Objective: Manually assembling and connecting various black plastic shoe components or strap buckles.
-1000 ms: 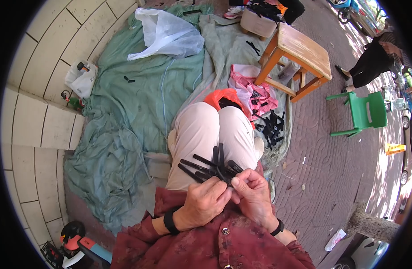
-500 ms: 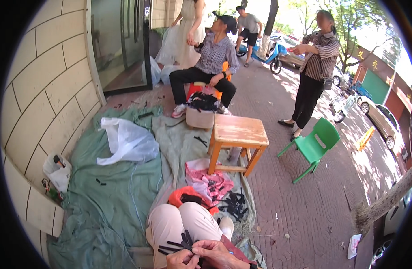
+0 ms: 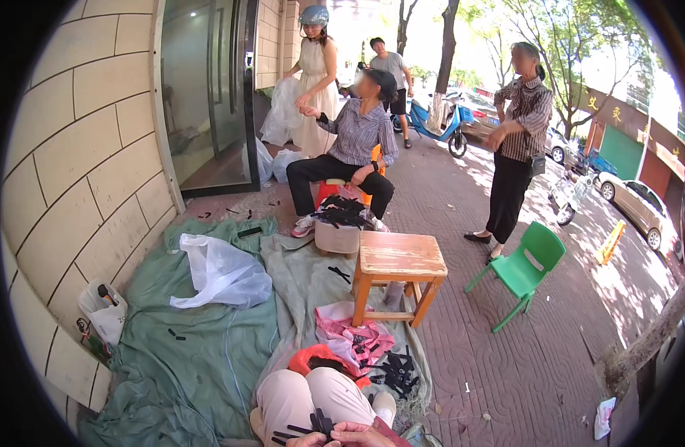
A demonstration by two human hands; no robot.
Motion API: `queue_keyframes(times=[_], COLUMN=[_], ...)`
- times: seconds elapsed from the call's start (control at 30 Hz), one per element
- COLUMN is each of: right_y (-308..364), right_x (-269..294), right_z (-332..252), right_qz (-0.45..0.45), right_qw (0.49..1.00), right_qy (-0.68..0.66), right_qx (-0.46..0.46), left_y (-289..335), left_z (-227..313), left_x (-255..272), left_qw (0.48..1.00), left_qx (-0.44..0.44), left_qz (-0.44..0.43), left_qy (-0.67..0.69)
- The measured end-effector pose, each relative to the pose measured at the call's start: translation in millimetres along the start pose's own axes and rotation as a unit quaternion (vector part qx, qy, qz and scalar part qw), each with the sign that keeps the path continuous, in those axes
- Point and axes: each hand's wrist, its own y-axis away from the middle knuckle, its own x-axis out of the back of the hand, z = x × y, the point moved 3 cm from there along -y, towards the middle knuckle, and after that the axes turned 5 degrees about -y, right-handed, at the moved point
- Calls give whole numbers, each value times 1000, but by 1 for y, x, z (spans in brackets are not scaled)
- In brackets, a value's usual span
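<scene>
l hand (image 3: 305, 441) & r hand (image 3: 362, 433), both partly cut off by the bottom edge, are closed on a bunch of black strips (image 3: 322, 422) betw them. strips fan out: some long axes point left of l hand, others fwd. vs 0.5 s ago, hands sit lower in view. fwd of hands, past the knees (image 3: 284, 391): orange bag (image 3: 301, 362) w/ dark stuff (image 3: 332, 363) inside, pink bag (image 3: 331, 320); farther fwd, beige box (image 3: 335, 240) heaped w/ black pcs (image 3: 341, 211).

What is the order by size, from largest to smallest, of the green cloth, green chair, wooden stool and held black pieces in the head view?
1. Green cloth
2. Green chair and wooden stool: too alike to rank
3. Held black pieces
</scene>
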Motion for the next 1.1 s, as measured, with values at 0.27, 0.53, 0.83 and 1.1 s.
queue_keyframes(times=[0.27, 0.53, 0.83, 1.1], right_y=[7, -2, 9, 6], right_x=[-13, 13, 7, 8], right_z=[1, 7, 0, -9], right_qz=[-9, 29, 64, 65], right_qw=[999, 978, 962, 975], right_qy=[44, 168, 231, 184], right_qx=[10, 121, 133, 106], left_y=[9, -36, 9, 3], left_z=[-17, -8, 5, 11], left_x=[9, -6, 11, 18], left_qw=[998, 998, 1000, 997], left_qx=[35, -42, 10, -36], left_qz=[23, -20, -22, -18], left_qy=[37, 45, -9, -72])
